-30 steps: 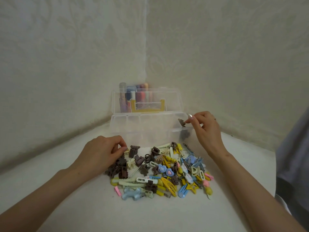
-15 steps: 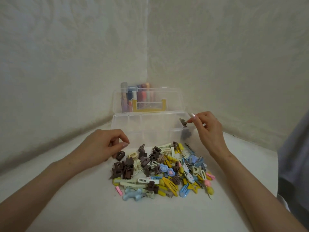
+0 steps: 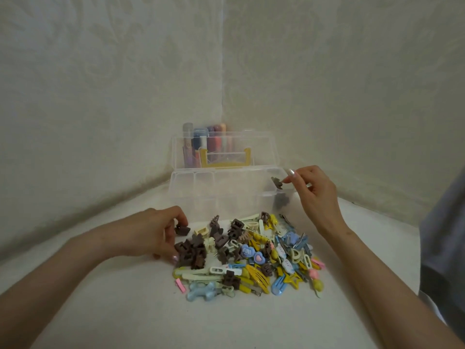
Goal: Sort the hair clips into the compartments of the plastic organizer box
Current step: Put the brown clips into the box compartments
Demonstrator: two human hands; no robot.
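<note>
Since a second earlier, our left hand (image 3: 151,235) had drawn a small brown claw clip (image 3: 183,230) away from the left edge of the heap. Our right hand (image 3: 315,195) had barely shifted from its place at the box. The left fingers were curled down with the tips pinched on that clip, just above the white table (image 3: 100,311) and just beside a knot of other brown claw clips. Our right thumb and forefinger were closed on a dark brown clip (image 3: 276,183), with the other fingers loosely bent. We held it over the right end of the clear organizer box (image 3: 214,202). A few dark clips (image 3: 280,201) already lay there, showing through the front wall. The pile of hair clips (image 3: 251,253) sat between our hands and just in front of the box: brown ones to the left, yellow, blue, cream and pink ones to the right. The box's lid (image 3: 261,147) stood open behind it, with coloured tubes (image 3: 201,139) upright behind it in the corner.
</note>
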